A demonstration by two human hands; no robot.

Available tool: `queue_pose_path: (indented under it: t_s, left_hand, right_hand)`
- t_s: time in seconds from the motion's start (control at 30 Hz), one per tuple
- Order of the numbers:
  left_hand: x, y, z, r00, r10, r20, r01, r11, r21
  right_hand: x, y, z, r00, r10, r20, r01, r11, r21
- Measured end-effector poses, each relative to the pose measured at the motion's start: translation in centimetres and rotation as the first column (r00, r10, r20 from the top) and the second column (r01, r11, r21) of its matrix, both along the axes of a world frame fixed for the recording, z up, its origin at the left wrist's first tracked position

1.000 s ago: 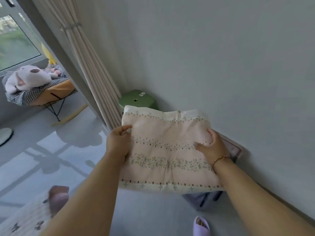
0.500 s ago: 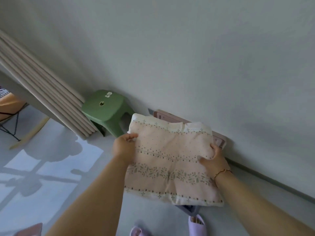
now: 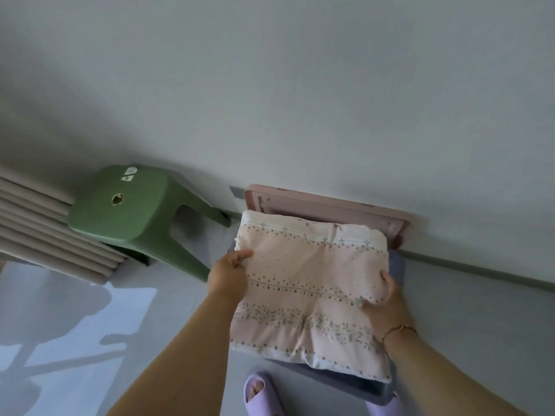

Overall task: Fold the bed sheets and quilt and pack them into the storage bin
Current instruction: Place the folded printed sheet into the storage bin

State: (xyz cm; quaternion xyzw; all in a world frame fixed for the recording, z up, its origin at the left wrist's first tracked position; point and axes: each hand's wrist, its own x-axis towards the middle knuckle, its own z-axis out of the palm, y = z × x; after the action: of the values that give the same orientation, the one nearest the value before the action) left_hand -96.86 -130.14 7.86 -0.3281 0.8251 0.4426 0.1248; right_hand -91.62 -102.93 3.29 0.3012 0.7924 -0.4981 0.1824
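Observation:
A folded pink quilt [image 3: 309, 289] with dotted and leafy bands hangs flat between both hands, above a grey-blue storage bin [image 3: 354, 382] on the floor. Only the bin's near edge and right side show beneath the quilt. My left hand [image 3: 229, 276] grips the quilt's left edge, thumb on top. My right hand [image 3: 387, 301] grips the right edge, fingers curled over it; a thin bracelet sits on that wrist. A pink lid [image 3: 330, 211] leans against the wall behind the bin.
A green plastic stool [image 3: 132, 217] stands left of the bin, beside a beige curtain [image 3: 39, 232]. The grey wall runs right behind the bin. My feet in purple slippers [image 3: 262, 394] stand at the bin's near edge. Grey floor spreads to the left.
The view has swung right and down, away from the window and chair. The quilt has come over the bin, closer to the lid and wall. Both hands keep their grip.

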Motion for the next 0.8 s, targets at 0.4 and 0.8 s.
queue_pose_path:
  t_s: [0.4, 0.8]
  left_hand:
    - [-2.9, -3.2, -19.2, 0.991, -0.087, 0.103, 0.091, 0.995, -0.033]
    - [-4.8, -4.9, -34.2, 0.972, -0.175, 0.155, 0.182, 0.983, -0.026]
  right_hand:
    - [-0.2, -3.8, -17.6, 0.994, -0.105, 0.024, 0.104, 0.994, 0.019]
    - [0.0, -5.3, -30.6, 0.981, -0.140, 0.134, 0.130, 0.988, 0.077]
